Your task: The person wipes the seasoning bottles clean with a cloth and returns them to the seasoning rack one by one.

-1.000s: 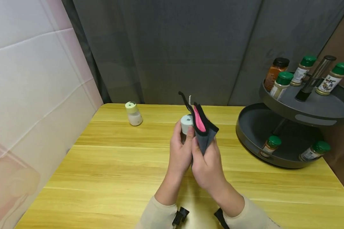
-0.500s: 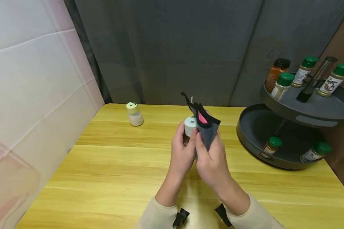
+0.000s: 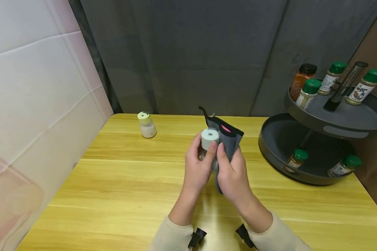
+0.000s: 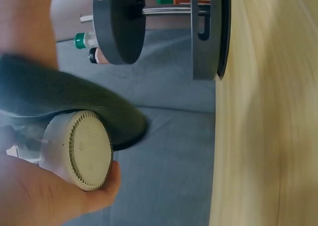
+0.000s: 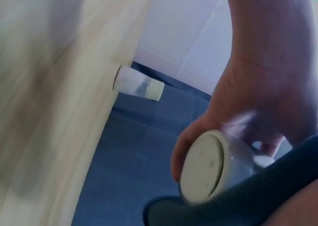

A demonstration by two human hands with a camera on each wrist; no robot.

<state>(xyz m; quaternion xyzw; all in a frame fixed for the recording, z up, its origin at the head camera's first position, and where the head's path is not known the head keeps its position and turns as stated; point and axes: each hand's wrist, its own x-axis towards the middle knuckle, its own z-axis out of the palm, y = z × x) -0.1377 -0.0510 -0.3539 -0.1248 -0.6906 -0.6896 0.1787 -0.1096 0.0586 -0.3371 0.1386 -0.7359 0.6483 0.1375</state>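
My left hand (image 3: 197,172) grips a seasoning jar (image 3: 209,140) with a pale lid and clear sides, raised over the table. In the left wrist view the jar's round ridged base (image 4: 90,150) faces the camera, with fingers curled around it. My right hand (image 3: 234,176) pinches a folded grey cloth (image 3: 230,146) with black edging and a bit of pink inside. The cloth lies along the jar's right side, and its lower end hangs between the hands. From the right wrist the dark cloth (image 5: 248,198) overlaps part of the jar.
A second jar (image 3: 147,125) with a yellow lid stands at the back left of the wooden table (image 3: 119,195). At right is a two-tier dark grey turntable rack (image 3: 311,180) bearing several green-capped spice bottles and a black-capped orange one (image 3: 302,82). A grey curtain (image 3: 188,59) hangs behind.
The cloth has turned and folded over, so less pink shows and its lower end now hangs lower. More of the jar's lid is visible. Both hands keep their hold, shifting only slightly.
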